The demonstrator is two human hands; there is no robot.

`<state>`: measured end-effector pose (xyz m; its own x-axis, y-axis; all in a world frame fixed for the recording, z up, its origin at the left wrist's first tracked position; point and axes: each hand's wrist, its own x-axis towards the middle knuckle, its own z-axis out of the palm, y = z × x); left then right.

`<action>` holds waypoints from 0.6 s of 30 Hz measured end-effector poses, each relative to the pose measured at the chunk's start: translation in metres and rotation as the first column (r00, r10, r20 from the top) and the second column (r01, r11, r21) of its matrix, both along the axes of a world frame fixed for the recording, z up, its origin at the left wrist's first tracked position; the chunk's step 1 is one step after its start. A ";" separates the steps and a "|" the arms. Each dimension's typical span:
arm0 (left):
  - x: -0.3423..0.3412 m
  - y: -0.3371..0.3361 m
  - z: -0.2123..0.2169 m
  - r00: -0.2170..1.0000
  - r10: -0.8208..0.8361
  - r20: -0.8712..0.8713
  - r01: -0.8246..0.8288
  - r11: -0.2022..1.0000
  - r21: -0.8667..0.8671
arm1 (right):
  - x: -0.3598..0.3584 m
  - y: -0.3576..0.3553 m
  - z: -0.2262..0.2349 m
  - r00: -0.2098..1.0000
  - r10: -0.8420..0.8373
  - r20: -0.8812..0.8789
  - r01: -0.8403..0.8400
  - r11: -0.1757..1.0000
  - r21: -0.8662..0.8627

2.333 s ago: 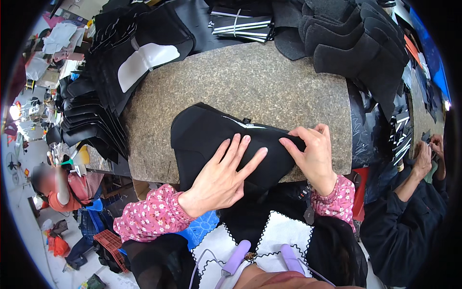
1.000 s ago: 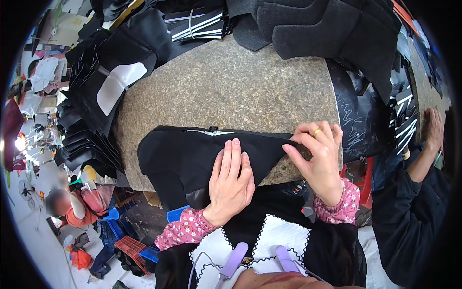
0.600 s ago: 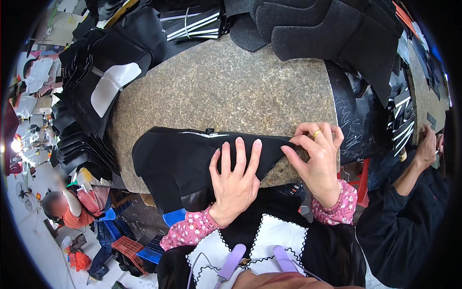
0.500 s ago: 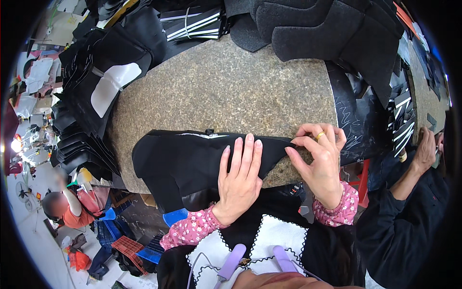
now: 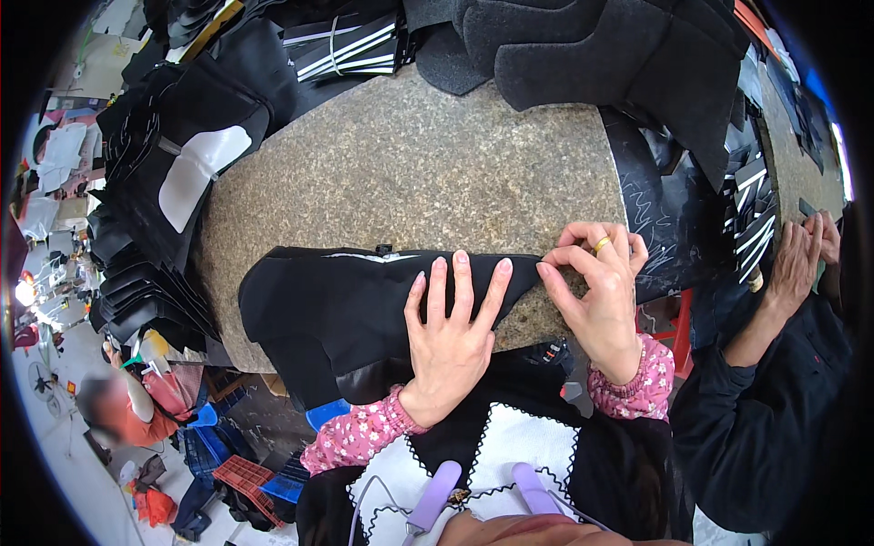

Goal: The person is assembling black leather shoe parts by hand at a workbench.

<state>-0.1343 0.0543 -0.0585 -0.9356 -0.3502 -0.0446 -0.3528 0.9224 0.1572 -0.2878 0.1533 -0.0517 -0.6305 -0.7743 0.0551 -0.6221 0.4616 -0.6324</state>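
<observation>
Black fabric piece [image 5: 337, 314]: lying flat near the front edge of the speckled stone surface [image 5: 410, 173], its lower part hanging over that edge toward the person; a thin pale line is running along its upper edge, with a small dark tab at the middle of that edge.
Left hand [image 5: 452, 328]: lying palm down on the right half of the fabric piece, fingers spread and straight, pressing it flat rather than gripping anything.
Right hand [image 5: 601, 291]: sitting at the right tip of the fabric piece, thumb and fingertips pinching together on the pointed end; a gold ring [image 5: 602, 244] is showing on one finger.
Sleeves: both wrists are wearing pink flowered cuffs [image 5: 360, 435].
Surroundings: stacked black cut pieces [image 5: 146, 273] are lining the left edge of the surface, one with a white patch [image 5: 196, 173] lying on top; thick dark felt pieces [image 5: 601, 55] are piling at the far right; striped black-and-white pieces [image 5: 350, 50] are resting at the far edge.
Co-worker: a person in a dark sleeve [image 5: 756, 428] is standing at the right, hands raised together.
</observation>
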 end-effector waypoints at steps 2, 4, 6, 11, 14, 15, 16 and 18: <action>-0.001 0.000 0.000 1.000 0.006 0.009 -0.006 1.000 0.002 | 0.002 0.002 0.001 0.999 0.028 0.022 -0.027 0.999 -0.020; 0.000 0.000 0.001 1.000 0.001 0.010 0.000 1.000 -0.031 | 0.010 0.003 0.003 0.996 0.085 0.030 -0.084 0.996 -0.040; 0.000 0.000 0.000 1.000 -0.010 0.014 0.011 0.998 -0.063 | 0.022 0.002 0.002 0.998 0.060 0.021 -0.059 0.997 -0.047; 0.000 0.001 -0.003 1.000 0.012 -0.017 -0.013 0.999 -0.050 | 0.043 0.001 -0.005 0.994 -0.096 -0.057 0.091 0.991 -0.094; -0.002 0.002 -0.002 1.000 0.006 -0.009 -0.006 1.000 -0.030 | 0.042 0.003 -0.010 0.986 -0.156 -0.052 0.151 0.985 -0.089; -0.002 0.002 -0.001 1.000 0.009 0.000 -0.009 0.999 -0.037 | 0.040 0.003 -0.010 0.984 -0.171 -0.041 0.167 0.982 -0.088; -0.002 0.002 -0.001 1.000 0.012 -0.004 -0.012 0.999 -0.039 | 0.039 0.002 -0.010 0.984 -0.177 -0.025 0.173 0.980 -0.098; -0.002 0.002 0.000 1.000 0.006 0.000 -0.006 0.999 -0.045 | 0.038 0.001 -0.009 0.982 -0.188 -0.020 0.185 0.978 -0.097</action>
<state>-0.1360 0.0564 -0.0588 -0.9333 -0.3579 -0.0289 -0.3588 0.9263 0.1151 -0.2502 0.1540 -0.0609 -0.7605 -0.6333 0.1430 -0.5494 0.5103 -0.6617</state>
